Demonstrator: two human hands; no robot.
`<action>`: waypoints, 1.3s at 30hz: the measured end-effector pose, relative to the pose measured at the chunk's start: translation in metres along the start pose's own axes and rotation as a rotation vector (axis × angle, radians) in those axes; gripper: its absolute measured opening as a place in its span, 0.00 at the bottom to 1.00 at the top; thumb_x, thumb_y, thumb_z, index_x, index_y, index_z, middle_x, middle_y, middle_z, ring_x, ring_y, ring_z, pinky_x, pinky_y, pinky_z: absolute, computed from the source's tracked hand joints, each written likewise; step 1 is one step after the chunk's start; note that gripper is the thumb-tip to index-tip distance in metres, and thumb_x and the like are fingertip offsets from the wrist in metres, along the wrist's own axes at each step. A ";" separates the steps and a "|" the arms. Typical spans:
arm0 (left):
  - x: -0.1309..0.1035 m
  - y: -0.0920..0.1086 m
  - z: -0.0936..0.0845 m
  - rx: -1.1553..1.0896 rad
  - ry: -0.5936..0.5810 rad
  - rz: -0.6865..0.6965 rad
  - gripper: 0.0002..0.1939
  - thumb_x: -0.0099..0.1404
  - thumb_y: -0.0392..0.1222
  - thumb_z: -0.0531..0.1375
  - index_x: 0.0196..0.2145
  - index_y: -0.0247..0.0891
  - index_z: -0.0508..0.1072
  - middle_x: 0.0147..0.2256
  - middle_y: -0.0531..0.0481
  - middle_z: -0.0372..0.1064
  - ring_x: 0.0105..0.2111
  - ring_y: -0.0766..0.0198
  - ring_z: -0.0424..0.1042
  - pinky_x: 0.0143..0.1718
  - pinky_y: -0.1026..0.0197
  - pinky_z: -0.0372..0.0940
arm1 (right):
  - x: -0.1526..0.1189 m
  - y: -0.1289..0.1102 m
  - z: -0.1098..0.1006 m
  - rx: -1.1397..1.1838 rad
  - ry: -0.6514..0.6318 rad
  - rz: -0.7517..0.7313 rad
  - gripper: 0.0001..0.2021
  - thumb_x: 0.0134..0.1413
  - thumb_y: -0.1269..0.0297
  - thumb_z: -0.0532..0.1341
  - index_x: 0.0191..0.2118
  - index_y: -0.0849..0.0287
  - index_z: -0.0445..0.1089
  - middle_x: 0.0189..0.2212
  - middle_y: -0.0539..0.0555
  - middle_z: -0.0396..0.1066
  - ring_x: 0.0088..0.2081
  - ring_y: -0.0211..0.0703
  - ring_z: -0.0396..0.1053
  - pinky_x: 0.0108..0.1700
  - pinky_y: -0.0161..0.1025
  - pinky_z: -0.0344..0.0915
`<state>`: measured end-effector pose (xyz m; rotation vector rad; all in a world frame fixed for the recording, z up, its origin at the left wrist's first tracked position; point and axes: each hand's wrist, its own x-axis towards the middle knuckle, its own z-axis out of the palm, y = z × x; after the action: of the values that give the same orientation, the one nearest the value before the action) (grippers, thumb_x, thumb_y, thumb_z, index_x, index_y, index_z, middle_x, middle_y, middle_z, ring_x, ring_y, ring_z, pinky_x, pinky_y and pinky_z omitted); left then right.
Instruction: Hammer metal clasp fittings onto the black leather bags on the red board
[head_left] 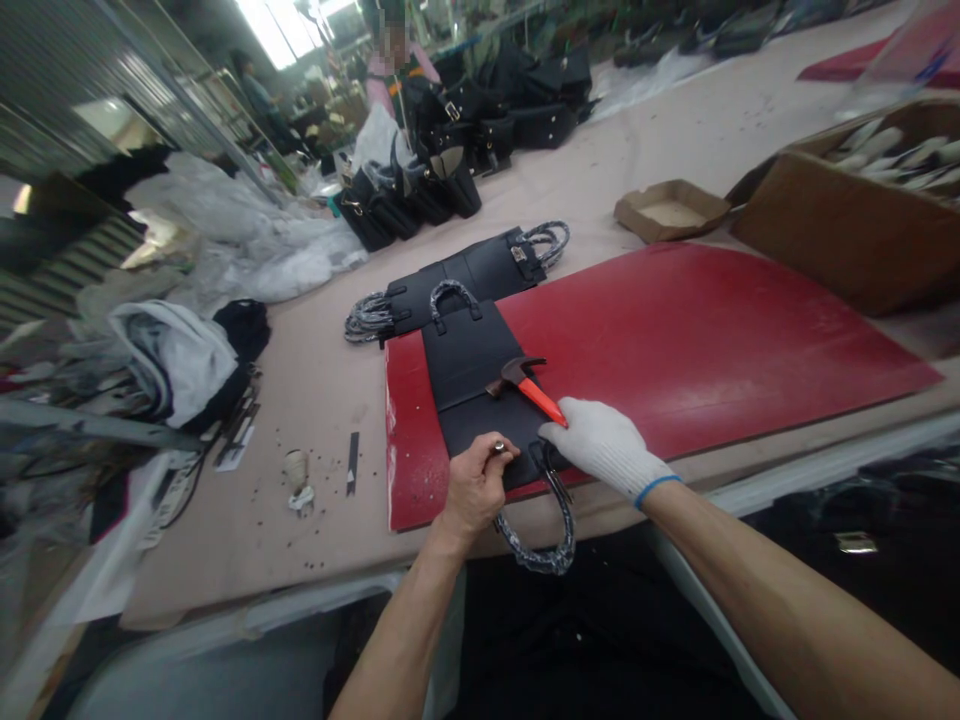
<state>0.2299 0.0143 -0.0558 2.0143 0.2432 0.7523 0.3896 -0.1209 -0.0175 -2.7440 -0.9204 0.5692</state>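
My bare left hand (474,484) is closed around a short metal punch (499,448), its top end showing above my fingers. It rests on a flat black bag panel (474,365). In a white knit glove with a blue cuff, my right hand (600,440) grips a claw hammer (536,392) by its orange handle. The hammer's dark head is over the panel, to the right of and beyond the punch. One plastic-wrapped handle (544,555) hangs over the table's near edge, and another wrapped handle (452,290) stands at the panel's far end. The punch's tip is hidden.
Under the panel lies a red board (675,340). Behind it are wrapped-handle black pieces (465,265). Cardboard boxes (847,220) stand at right, finished black bags (420,190) at the back. A thread spool (296,468) and a dark strip (352,463) lie left. People are in the background.
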 end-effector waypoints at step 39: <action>0.006 -0.010 -0.002 -0.162 -0.012 -0.275 0.05 0.67 0.38 0.58 0.35 0.39 0.74 0.33 0.49 0.81 0.33 0.62 0.80 0.40 0.61 0.72 | 0.002 0.005 -0.003 0.027 -0.021 -0.039 0.19 0.65 0.48 0.55 0.43 0.59 0.73 0.41 0.61 0.77 0.42 0.52 0.74 0.36 0.41 0.56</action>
<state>0.2351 0.0240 -0.0613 1.7858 0.4286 0.5669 0.3951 -0.1238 -0.0164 -2.6947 -0.9612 0.6006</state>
